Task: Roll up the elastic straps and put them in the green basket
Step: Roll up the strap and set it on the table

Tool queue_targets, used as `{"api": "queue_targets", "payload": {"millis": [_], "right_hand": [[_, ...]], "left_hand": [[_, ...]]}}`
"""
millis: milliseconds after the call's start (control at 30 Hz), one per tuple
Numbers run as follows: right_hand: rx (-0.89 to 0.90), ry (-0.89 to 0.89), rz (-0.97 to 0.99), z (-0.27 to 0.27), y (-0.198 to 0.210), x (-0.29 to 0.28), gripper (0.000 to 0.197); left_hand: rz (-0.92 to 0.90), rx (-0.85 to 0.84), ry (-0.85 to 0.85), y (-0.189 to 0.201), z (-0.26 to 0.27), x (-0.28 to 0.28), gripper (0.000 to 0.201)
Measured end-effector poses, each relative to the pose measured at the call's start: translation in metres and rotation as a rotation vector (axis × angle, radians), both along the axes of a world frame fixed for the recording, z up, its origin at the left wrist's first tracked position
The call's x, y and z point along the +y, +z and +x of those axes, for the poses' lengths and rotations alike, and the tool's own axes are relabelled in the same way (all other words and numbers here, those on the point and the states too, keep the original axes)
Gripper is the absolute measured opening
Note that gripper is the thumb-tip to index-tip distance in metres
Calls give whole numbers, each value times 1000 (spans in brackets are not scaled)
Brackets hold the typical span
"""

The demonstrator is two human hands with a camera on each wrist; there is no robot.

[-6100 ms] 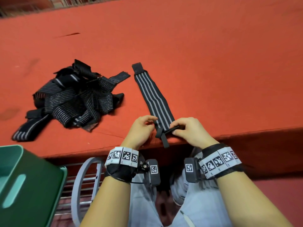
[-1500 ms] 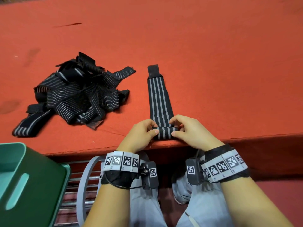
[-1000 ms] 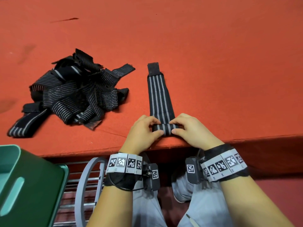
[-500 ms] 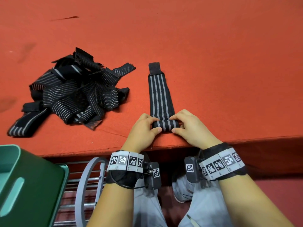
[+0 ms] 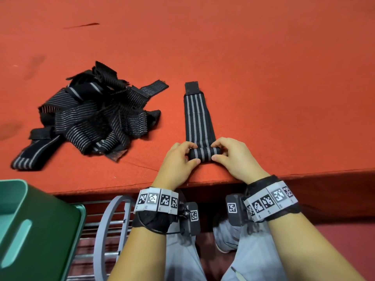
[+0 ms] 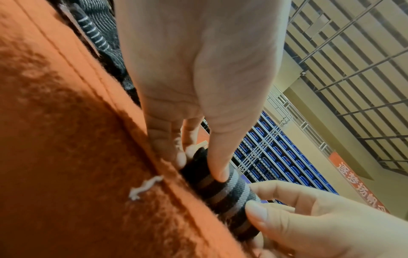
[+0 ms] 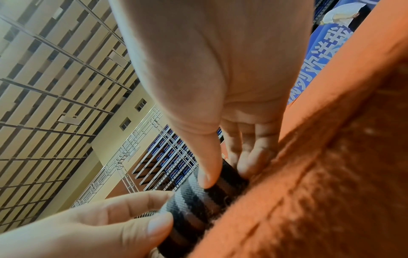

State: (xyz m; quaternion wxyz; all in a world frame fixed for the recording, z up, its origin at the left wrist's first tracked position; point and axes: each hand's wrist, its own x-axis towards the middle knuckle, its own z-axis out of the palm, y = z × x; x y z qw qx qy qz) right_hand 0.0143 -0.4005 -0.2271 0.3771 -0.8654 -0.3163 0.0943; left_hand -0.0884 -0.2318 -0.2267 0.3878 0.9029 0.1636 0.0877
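A black elastic strap with grey stripes [image 5: 197, 116] lies flat on the orange table, its near end wound into a small roll [image 5: 204, 153] close to the table's front edge. My left hand [image 5: 178, 159] pinches the roll's left end and my right hand [image 5: 233, 157] pinches its right end. The left wrist view shows my left thumb pressing on the roll [image 6: 223, 190]. In the right wrist view the roll [image 7: 205, 206] sits between thumb and fingers. A tangled pile of straps [image 5: 91, 118] lies to the left. The green basket [image 5: 34, 230] stands below the table at lower left.
The orange felt table [image 5: 263, 78] stretches far back and to the right. A grey metal rack [image 5: 109, 230] stands under the table edge beside the basket. My knees in light trousers are below the hands.
The strap's near end has been rolled further away from me, so the roll is thicker and the flat part shorter. Both hands moved forward with it.
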Motion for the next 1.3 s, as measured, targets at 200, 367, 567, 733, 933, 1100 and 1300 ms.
{"api": "queue_targets", "payload": {"millis": [200, 367, 567, 733, 933, 1100, 1300], "right_hand": [[-42, 19, 9, -2, 4, 0, 31], [-32, -3, 23, -3, 5, 1, 30], [25, 56, -48, -3, 12, -8, 25], [99, 118, -92, -2, 12, -14, 15], [110, 98, -132, 3, 3, -11, 15], [136, 66, -117, 2, 5, -7, 13], [91, 42, -75, -4, 10, -5, 17]], "left_hand": [[8, -8, 18, 3, -2, 0, 39], [37, 10, 33, 4, -1, -1, 38], [-65, 109, -40, 11, -8, 5, 25], [-160, 148, -72, 15, -12, 5, 20], [-61, 122, -51, 7, -3, 3, 17], [-75, 66, -68, 3, 0, 4, 15], [-147, 41, -33, 5, 0, 2, 18]]}}
